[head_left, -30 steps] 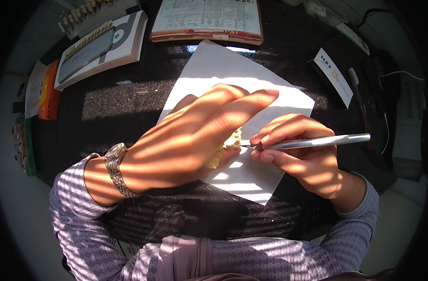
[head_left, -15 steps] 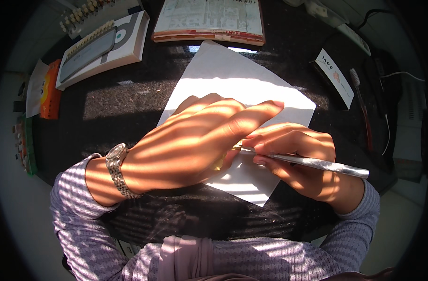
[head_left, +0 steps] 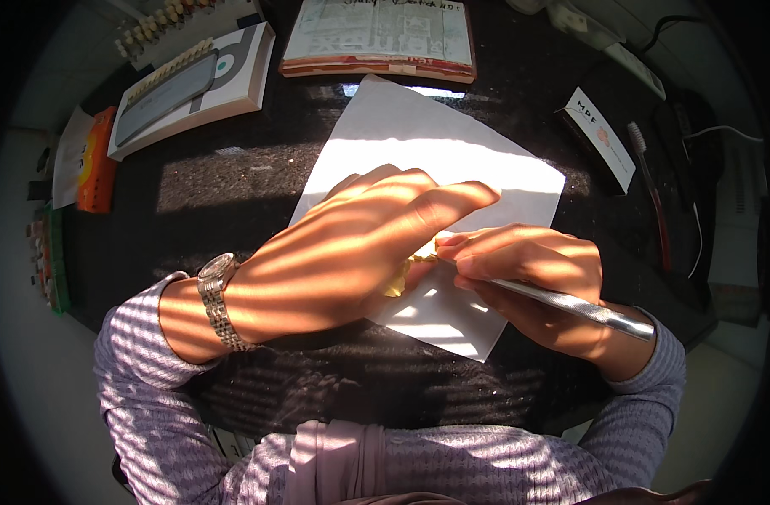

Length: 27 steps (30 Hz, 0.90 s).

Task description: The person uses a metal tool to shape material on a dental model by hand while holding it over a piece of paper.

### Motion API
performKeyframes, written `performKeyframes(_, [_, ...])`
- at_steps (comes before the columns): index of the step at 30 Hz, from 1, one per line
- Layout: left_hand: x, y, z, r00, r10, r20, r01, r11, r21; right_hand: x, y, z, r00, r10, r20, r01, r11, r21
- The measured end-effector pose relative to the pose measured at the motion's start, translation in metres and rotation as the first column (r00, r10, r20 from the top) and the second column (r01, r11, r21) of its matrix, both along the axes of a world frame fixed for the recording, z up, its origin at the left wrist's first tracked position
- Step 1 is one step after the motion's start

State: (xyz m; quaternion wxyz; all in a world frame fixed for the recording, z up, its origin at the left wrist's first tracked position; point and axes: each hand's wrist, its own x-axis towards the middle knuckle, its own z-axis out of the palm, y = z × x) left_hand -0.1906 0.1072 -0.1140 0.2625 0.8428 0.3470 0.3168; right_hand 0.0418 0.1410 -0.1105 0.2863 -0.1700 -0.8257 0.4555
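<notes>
Clamps yellow piece (head_left: 425, 252) in left hand (head_left: 343, 244); pinches silver tool (head_left: 578, 305) in right hand (head_left: 540, 273), now swung wristward behind fingertips (head_left: 469, 267), likely meaning a changed working angle.

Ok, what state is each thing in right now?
left hand: closed around the yellow piece
right hand: gripping the silver tool
yellow piece: held, mostly hidden
silver tool: slanted, working end toward the yellow piece
white sheet: under the hands, partly sunlit
wristwatch: strapped on
toothbrush: lying untouched
</notes>
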Motion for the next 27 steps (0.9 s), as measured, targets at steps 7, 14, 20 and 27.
performKeyframes(7, [0.0006,-0.0007,-0.0003,1.0,0.009,0.002,-0.009,0.999,-0.031,-0.0021,-0.0031,-0.0003,0.999,-0.028,-0.029,0.029,0.999,0.033])
performKeyframes(14, [-0.002,-0.0022,0.0002,0.998,0.014,-0.054,-0.015,1.0,-0.028,-0.0023,-0.0005,-0.0035,0.997,-0.077,-0.001,0.077,0.997,-0.012])
performKeyframes(20, [-0.0019,-0.0026,0.0012,1.0,-0.003,-0.029,0.001,0.999,-0.042,0.0001,0.0025,-0.0075,0.998,-0.061,-0.035,0.06,0.998,-0.022])
performKeyframes(27, [-0.0007,-0.003,0.0,1.0,0.011,-0.022,-0.012,1.0,-0.028,0.0017,0.0031,-0.0049,0.999,-0.036,-0.014,0.035,0.999,-0.027])
